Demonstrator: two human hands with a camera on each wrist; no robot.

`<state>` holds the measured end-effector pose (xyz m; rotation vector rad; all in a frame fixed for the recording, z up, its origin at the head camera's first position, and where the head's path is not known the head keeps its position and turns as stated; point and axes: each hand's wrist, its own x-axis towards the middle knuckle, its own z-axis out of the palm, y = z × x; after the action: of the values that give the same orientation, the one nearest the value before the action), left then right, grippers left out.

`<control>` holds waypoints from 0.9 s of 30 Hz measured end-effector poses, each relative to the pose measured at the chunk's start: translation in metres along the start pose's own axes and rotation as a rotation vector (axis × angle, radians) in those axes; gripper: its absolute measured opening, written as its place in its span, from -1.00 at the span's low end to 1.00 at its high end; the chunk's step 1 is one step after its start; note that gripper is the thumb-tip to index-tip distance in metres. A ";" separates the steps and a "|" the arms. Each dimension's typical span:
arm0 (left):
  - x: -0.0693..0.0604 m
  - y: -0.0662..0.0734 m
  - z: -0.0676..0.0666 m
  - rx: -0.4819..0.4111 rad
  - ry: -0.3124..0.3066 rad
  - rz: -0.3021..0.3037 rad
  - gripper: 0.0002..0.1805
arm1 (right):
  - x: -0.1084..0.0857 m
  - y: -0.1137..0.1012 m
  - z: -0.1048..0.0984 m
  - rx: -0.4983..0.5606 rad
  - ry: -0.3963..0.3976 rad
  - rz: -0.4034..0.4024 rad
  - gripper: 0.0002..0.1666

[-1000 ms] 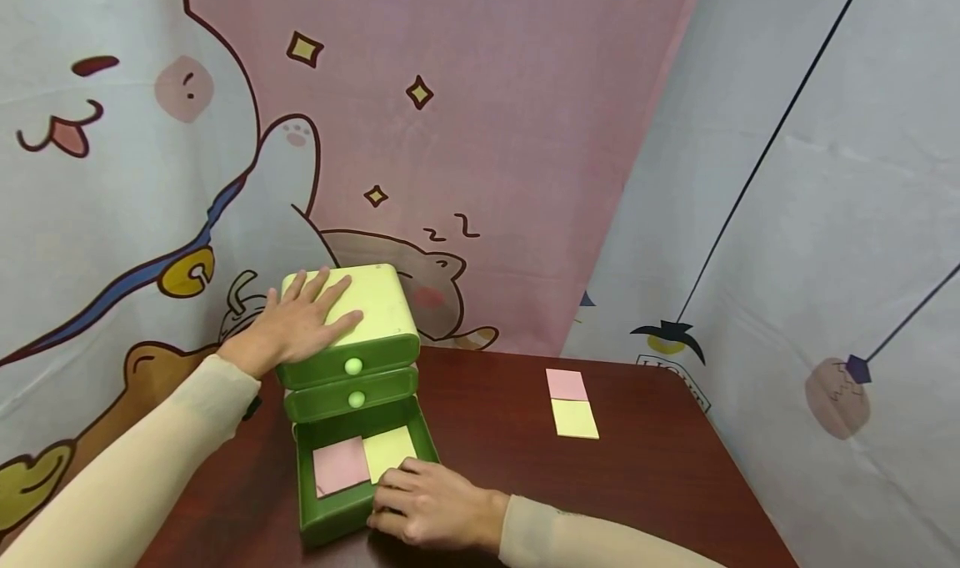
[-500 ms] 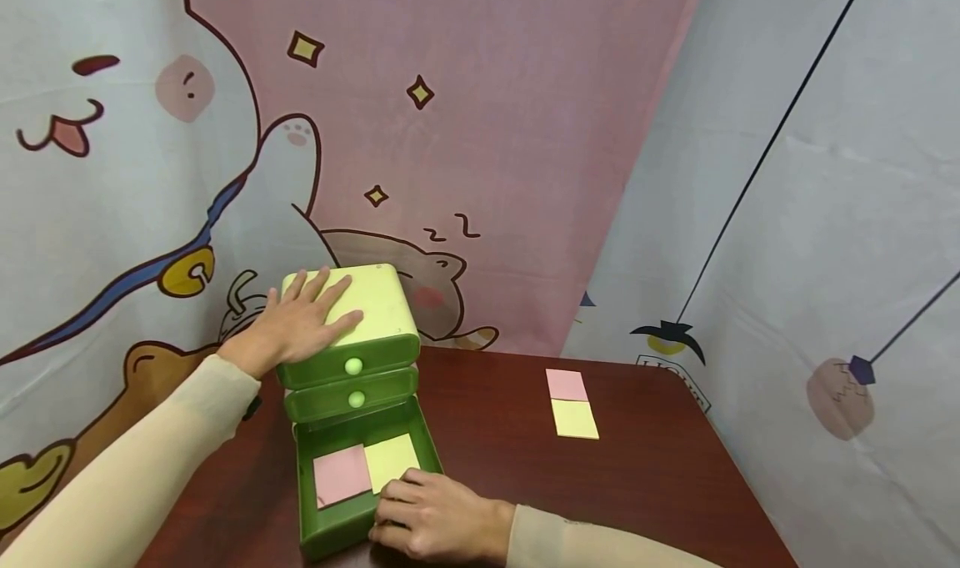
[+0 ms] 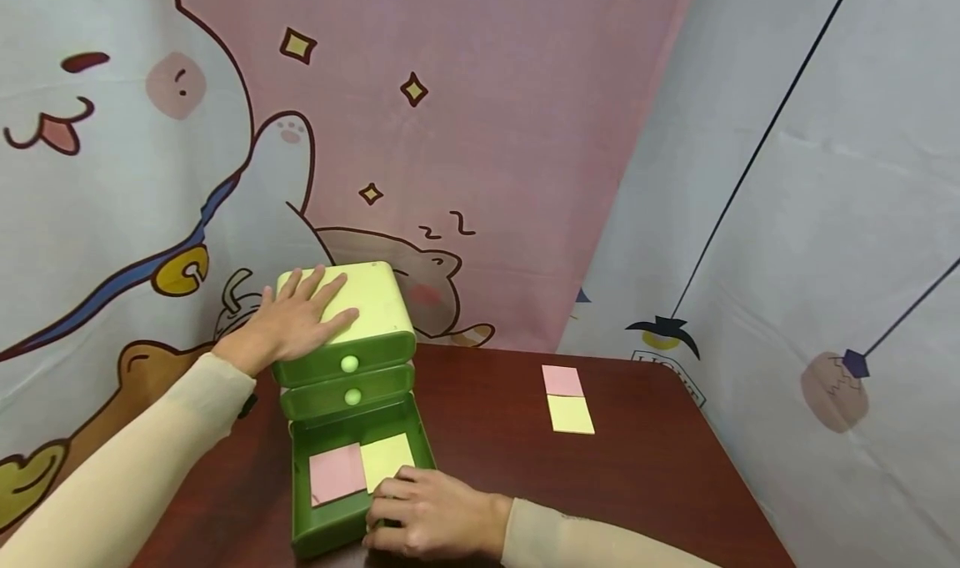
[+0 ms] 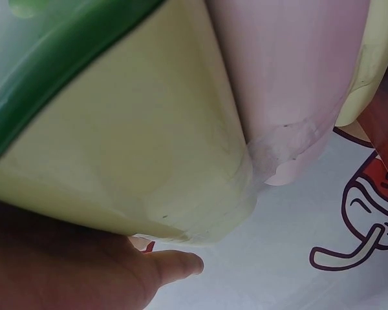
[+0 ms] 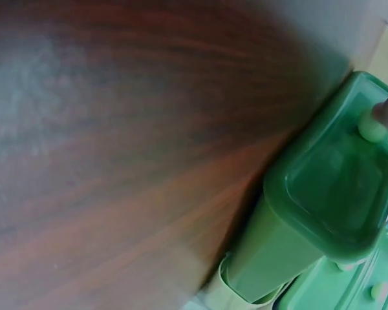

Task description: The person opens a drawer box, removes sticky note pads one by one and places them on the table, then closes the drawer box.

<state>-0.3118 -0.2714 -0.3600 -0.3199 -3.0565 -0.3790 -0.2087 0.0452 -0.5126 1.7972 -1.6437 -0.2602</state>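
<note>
A small drawer cabinet (image 3: 377, 297) with a pale yellow top and green drawer fronts stands on the dark table. My left hand (image 3: 296, 322) lies flat on its top, fingers spread. The bottom drawer (image 3: 330, 536) is pulled out toward me. Inside it, a pink sticky note pad (image 3: 336, 474) and a yellow sticky note pad (image 3: 386, 458) lie side by side. At the drawer's front, my right hand (image 3: 433, 514) has curled fingers. In the right wrist view its fingertips hold the round light green drawer knob (image 5: 372, 127), which the hand hides in the head view.
Two closed drawers with light green knobs sit above the pulled-out one. To the right on the table (image 3: 637, 485) lie another pink sticky note pad (image 3: 562, 380) and yellow sticky note pad (image 3: 571, 414), edge to edge. A printed cartoon curtain (image 3: 487, 134) hangs behind.
The bottom drawer has slid slightly farther out toward me with my right hand, mostly in the first half second. The left hand stays on the cabinet top. The head view has shifted a little.
</note>
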 end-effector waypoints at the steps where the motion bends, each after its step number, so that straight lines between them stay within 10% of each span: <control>1: 0.000 0.000 0.000 0.000 0.002 0.000 0.06 | 0.000 0.001 0.000 0.032 0.011 0.007 -0.74; 15: -0.001 0.004 -0.004 -0.002 -0.005 0.001 0.07 | 0.001 0.016 -0.011 0.338 0.102 0.153 -0.65; 27: -0.003 0.001 0.000 -0.004 0.004 -0.002 0.06 | 0.016 0.032 -0.017 0.399 -0.087 0.328 -0.50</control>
<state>-0.3089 -0.2710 -0.3598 -0.3159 -3.0529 -0.3851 -0.2216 0.0372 -0.4766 1.7710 -2.1358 0.1508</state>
